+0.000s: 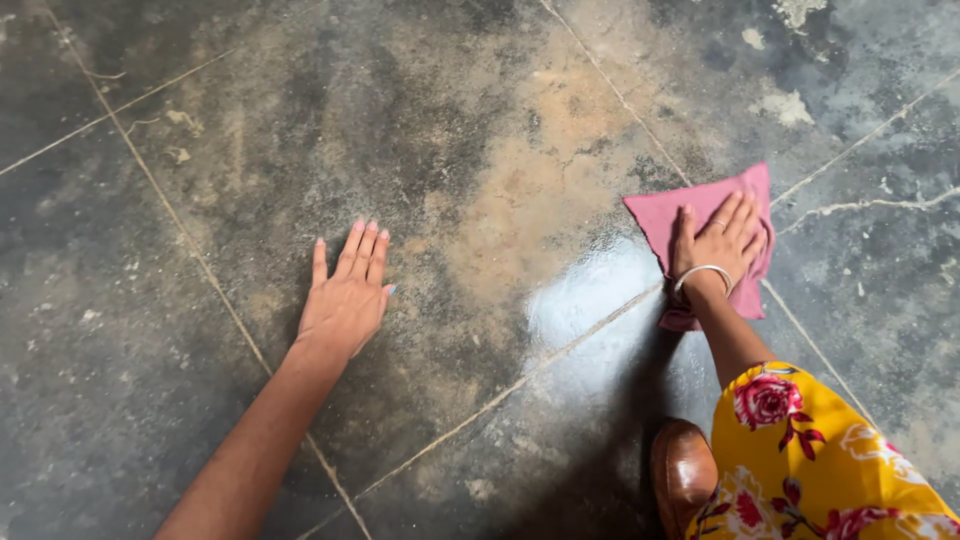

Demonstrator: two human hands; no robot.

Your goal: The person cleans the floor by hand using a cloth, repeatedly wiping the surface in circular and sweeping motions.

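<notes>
Currently right hand [722, 245], fingers flat, presses pink cloth [700, 215] on wet floor [590, 290]; left hand [345, 300] braces, fingers spread, so a palm could slip on the slick patch.

This looks like the floor [480, 150] of a home or a yard, but which one is hard to tell. The whole picture is filled with big dark stone slabs with thin pale lines between them. The stone is old and stained, with brown patches in the middle and white chipped spots at the upper right. A wet shiny patch [590, 295] sits right of the middle. No walls or furniture show.
</notes>
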